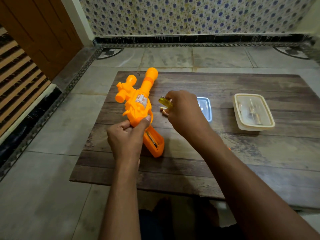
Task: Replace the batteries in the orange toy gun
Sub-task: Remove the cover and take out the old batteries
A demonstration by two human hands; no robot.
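The orange toy gun (pixel 136 103) lies on the left part of the wooden board (pixel 225 153), barrel pointing away. Its grip (pixel 154 142) points toward me with the battery compartment open and a battery visible inside. My left hand (pixel 126 135) grips the gun at the trigger area, thumb pressed on the body. My right hand (pixel 183 111) hovers just right of the gun and holds a yellow-handled screwdriver (pixel 165 102). Loose batteries (pixel 164 111) lie on the board under its fingers, partly hidden.
A small metal tray (pixel 207 108) sits behind my right hand. A lidded plastic box (pixel 252 112) holding batteries stands at the right of the board. The board rests on a tiled floor (pixel 52 187); a wooden door (pixel 39 32) is at the far left.
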